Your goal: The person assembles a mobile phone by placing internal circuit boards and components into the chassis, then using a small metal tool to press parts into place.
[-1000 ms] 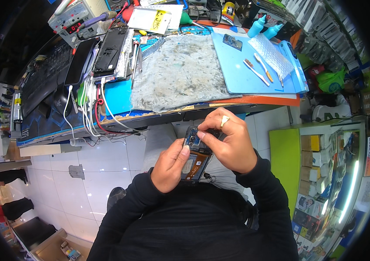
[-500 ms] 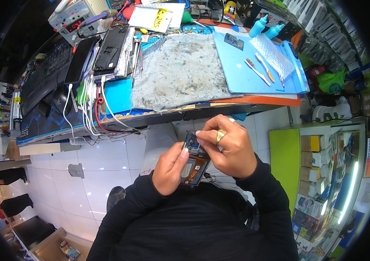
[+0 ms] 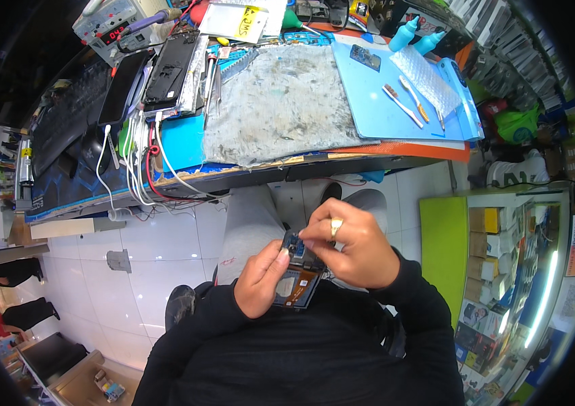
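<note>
Above my lap I hold an opened smartphone (image 3: pixel 309 289) with its back off. A brown ribbon cable (image 3: pixel 298 289) crosses its lower half, and a blue circuit board (image 3: pixel 293 241) shows at its upper end. My left hand (image 3: pixel 259 283) is closed round the phone's left side, thumb resting near the board. Over the board's right edge, my right hand (image 3: pixel 354 247), with a gold ring, has thumb and forefinger pinched together. Whatever sits between those fingertips, if anything, is hidden.
Ahead stands a workbench with a stained grey cloth (image 3: pixel 280 108). On its right, a blue mat (image 3: pixel 375 101) carries toothbrushes (image 3: pixel 402 107), a loose board (image 3: pixel 365 57) and bubble wrap (image 3: pixel 426 78). Left are phones (image 3: pixel 172 74), white cables (image 3: pixel 140 162) and a power supply (image 3: pixel 108 30). A glass display case (image 3: pixel 504 271) stands right.
Both hands and the phone have come down, nearer to my body. The phone lies flatter, and my right fingers remain pinched at its upper end.
</note>
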Tool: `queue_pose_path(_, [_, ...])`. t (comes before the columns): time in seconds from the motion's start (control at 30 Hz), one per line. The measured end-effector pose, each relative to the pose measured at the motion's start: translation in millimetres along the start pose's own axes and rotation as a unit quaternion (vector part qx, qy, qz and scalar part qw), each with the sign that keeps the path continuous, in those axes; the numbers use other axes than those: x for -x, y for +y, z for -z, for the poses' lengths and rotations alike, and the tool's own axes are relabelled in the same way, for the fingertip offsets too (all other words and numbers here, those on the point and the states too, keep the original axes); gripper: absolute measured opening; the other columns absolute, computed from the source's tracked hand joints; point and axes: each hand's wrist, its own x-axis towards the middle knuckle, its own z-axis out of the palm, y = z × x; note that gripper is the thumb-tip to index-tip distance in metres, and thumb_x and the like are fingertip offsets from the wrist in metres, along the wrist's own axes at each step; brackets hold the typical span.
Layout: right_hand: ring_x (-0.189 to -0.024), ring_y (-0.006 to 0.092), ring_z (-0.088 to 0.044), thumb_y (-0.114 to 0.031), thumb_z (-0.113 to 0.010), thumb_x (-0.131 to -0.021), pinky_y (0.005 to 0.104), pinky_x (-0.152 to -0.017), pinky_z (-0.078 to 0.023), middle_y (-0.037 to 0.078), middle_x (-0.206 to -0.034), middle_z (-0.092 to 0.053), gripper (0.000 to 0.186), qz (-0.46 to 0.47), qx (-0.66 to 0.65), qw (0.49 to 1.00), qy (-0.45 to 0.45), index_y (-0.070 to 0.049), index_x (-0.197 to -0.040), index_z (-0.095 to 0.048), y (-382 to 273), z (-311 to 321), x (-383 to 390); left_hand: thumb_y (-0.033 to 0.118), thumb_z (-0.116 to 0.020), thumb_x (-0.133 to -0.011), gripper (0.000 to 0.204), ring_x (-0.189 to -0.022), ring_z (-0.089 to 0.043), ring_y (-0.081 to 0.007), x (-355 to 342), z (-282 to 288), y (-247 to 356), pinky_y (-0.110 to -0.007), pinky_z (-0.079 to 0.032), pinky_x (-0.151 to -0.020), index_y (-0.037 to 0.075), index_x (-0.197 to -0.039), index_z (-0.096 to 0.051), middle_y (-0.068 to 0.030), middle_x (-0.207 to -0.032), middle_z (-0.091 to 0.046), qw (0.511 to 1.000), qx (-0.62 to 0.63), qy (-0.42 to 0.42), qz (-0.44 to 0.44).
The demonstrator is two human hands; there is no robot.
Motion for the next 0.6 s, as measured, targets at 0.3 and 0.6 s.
queue_pose_path(0.3, [-0.075,0.0316,-0.068,0.005,-0.074,-0.077,0.0395,-0.067,-0.055,0.011,-0.092,-0.064,0.017,0.016,0.022,1.000,0.006,-0.001,-0.093,-0.075,-7.2,-14.7,8.1,0.019,-0.039,-0.114,0.036,-0.101,-0.063,-0.0129,5.0,-2.9,1.2,-0.030,-0.049,-0.091,-0.005,-0.132,-0.058,-0.0098,-0.110,-0.069,0.999,0.025,0.039,-0.009])
queue_pose_path(0.6, [-0.085,0.0233,-0.069,-0.001,-0.076,-0.088,0.0336,-0.078,-0.056,0.012,-0.099,-0.067,0.027,-0.098,-0.155,0.978,0.101,0.003,-0.113,-0.068,-10.2,-30.2,20.0,0.027,-0.038,-0.115,0.037,-0.092,-0.060,-0.0094,5.3,3.6,-1.1,-0.028,-0.048,-0.084,-0.002,-0.114,-0.062,-0.0069,-0.101,-0.068,0.997,0.061,0.039,-0.012])
